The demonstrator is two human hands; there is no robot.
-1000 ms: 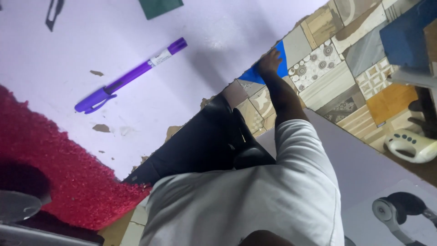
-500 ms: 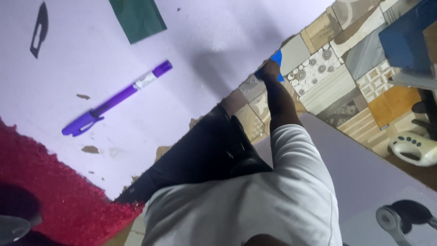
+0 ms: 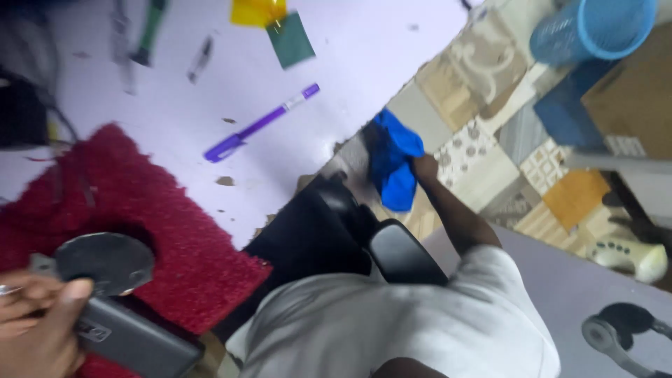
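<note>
My right hand (image 3: pixel 423 166) reaches down past my knee and grips a crumpled blue cloth (image 3: pixel 393 159) over the patchwork-patterned floor (image 3: pixel 490 164). At the bottom left, my left hand (image 3: pixel 33 329) is closed around a dark flat rectangular device (image 3: pixel 136 339) with a round grey disc (image 3: pixel 105 260) at its top. That hand hovers over a red shaggy mat (image 3: pixel 150 210). My white shirt and dark trousers fill the lower middle of the view.
A purple pen (image 3: pixel 260 124) lies on the pale lavender surface (image 3: pixel 350 63), with a green card (image 3: pixel 290 40), a yellow piece (image 3: pixel 257 10) and small tools beyond. A blue basket (image 3: pixel 591 28), cardboard box (image 3: pixel 630 98), white controller (image 3: pixel 626 255) and headphones (image 3: pixel 623 332) sit at the right.
My right hand has gathered the blue cloth, which now hangs bunched in its grip. My left hand with the dark device has come into view, and the view has swung to show more of the surface.
</note>
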